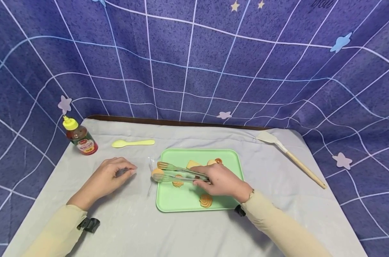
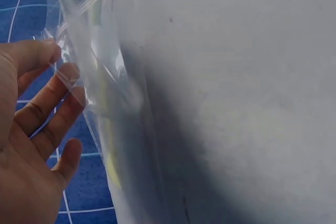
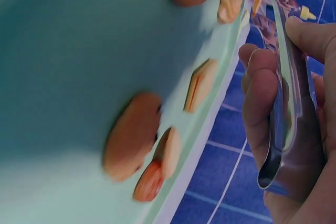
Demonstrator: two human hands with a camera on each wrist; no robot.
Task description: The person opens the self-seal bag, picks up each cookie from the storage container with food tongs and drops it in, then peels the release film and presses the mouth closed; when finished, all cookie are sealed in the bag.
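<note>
My left hand (image 1: 112, 176) pinches the edge of a clear plastic bag (image 2: 100, 72), left of the green tray (image 1: 181, 206). In the left wrist view its thumb and fingertips are at the bag's edge. My right hand (image 1: 220, 180) is over the tray, gripping metal tongs (image 3: 296, 135). Between the tongs' tips, at the bag's mouth, is a round orange-brown cookie (image 1: 157, 172). Several cookies lie on the tray, among them a swirled cookie (image 1: 206, 200) near its front edge. My right hand hides part of the tray in the head view.
A squeeze bottle (image 1: 82, 141) with a yellow cap stands at the back left. Beside it lies a yellow spoon (image 1: 133, 143). A spatula with a wooden handle (image 1: 302, 165) lies to the right. A blue curtain (image 1: 201, 64) hangs behind the cloth-covered table (image 1: 278, 214).
</note>
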